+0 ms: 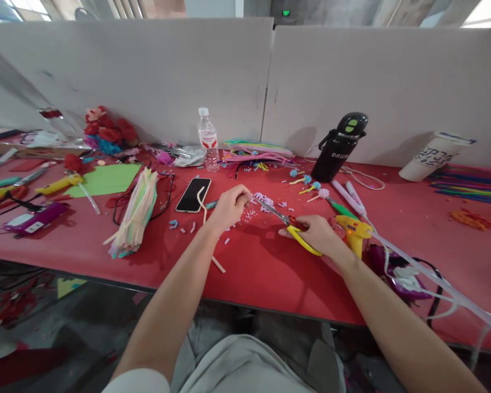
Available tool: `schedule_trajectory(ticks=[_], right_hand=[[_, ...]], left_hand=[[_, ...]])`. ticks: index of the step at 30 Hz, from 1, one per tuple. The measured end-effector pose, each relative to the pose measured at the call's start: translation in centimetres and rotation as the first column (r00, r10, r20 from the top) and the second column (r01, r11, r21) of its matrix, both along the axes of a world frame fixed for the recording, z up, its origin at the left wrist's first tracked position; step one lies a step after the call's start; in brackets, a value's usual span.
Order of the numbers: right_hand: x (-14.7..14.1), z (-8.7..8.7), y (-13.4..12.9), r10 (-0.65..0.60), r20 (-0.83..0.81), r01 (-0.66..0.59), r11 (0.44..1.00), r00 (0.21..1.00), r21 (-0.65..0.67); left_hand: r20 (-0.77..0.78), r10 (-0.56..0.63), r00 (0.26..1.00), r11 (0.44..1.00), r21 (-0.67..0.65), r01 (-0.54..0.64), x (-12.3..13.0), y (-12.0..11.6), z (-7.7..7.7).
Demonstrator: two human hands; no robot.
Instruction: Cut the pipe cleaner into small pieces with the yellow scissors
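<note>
A: In the head view, where are the scissors?

B: Over the middle of the red table [265, 289]. The right hand [316, 233] has its fingers wrapped around the handles of the scissors [283, 218], and the blades reach toward the fingertips of the left hand [230, 206].

A: And the left fingers?

B: Thumb and forefinger are pinched together beside the blade tips. Something tiny may sit between them, but it is too small to tell.

A: How do the scissors probably handle?

B: Light and rigid, with slim metal blades. The yellow and red handles look like smooth plastic, so they are the place to take hold, with fingers well behind the pivot. The left fingertips are close to the points and call for care.

A: What of the lilac pieces [263, 200]?

B: They lie in a loose heap just beyond the blades, with finer crumbs scattered nearer the person. They seem soft, nearly weightless and easily brushed aside; a fingertip pinch at the ends suits them best.

A: Anything hot nearby?

B: A yellow glue gun [355, 232] stands close by the right wrist, an orange light showing; its nozzle is best avoided.
</note>
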State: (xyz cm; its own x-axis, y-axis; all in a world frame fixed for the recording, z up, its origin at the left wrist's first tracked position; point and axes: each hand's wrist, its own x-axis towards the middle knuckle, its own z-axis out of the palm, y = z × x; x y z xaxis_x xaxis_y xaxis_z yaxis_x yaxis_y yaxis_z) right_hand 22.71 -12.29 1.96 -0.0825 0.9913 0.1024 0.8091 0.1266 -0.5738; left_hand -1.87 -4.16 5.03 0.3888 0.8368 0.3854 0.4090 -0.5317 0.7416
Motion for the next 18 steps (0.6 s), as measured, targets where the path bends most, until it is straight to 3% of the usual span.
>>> schedule_trajectory(ticks=[10, 18], right_hand=[[-0.63, 0.88, -0.43, -0.066, -0.036, 0.067, 0.997, 0.997, 0.035], [-0.27, 0.13, -0.27, -0.053, -0.024, 0.053, 0.998, 0.998, 0.018]], left_hand=[[-0.001, 0.009, 1.0, 1.0, 0.002, -0.009, -0.02, -0.1, 0.03], [0.023, -0.002, 1.0, 0.999, -0.038, 0.003, -0.04, -0.12, 0.0]])
